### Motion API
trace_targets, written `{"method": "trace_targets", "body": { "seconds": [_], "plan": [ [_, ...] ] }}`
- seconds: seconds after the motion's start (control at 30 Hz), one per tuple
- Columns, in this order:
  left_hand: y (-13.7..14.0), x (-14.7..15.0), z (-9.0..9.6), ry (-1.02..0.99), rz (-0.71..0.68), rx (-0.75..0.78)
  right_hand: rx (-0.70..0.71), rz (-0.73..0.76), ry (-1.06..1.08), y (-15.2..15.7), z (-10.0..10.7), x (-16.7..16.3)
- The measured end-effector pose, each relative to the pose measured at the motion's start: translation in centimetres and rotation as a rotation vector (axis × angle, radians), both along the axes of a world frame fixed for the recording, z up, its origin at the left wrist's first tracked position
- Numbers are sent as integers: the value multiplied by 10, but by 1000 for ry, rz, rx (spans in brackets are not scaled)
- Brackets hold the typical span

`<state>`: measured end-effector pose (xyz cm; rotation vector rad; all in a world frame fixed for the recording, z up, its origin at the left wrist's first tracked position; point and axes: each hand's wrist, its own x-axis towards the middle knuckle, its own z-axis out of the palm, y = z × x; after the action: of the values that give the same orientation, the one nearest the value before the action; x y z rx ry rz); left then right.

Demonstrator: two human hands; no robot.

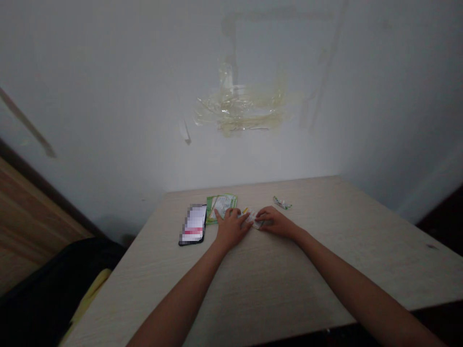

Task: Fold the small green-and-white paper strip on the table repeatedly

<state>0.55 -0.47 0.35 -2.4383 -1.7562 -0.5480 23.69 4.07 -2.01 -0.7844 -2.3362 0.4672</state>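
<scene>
My left hand (231, 228) lies palm down with its fingers spread. Its thumb side reaches over the edge of a green and white printed packet (223, 203), while its other fingertips touch a small white wrapper (257, 223) with a bit of yellow at its far end. From the other side, my right hand (276, 222) has its fingers bent and close together on that wrapper. Part of the wrapper is hidden under the fingers, and its print is too small to read. Just beyond my right hand rests a crumpled green and white wrapper (282, 202).
A phone (194, 224) with a lit, partly blurred screen lies left of the packet on the pale wooden table (325, 279). The wall (144, 120) behind carries old clear tape (246, 108). Dark and yellow cloth (87, 294) is at the lower left, beside a wooden panel (29, 217).
</scene>
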Motion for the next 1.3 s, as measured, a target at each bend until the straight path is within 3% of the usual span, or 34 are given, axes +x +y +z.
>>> {"method": "trace_targets", "body": {
  "seconds": [0.33,0.6,1.0,1.3],
  "plan": [
    [1,-2,-3,-18,-15,45,-11,-12,-20,5,-3,-3],
    [3,-4,-4,-20,-53,35,-19,-45,-17,-6,11,-7],
    [2,-2,-1,-58,-57,75,22,-4,61,-5,5,-7],
    [1,-3,-2,-22,-42,75,-16,-128,104,1,0,-8]
  ]
}}
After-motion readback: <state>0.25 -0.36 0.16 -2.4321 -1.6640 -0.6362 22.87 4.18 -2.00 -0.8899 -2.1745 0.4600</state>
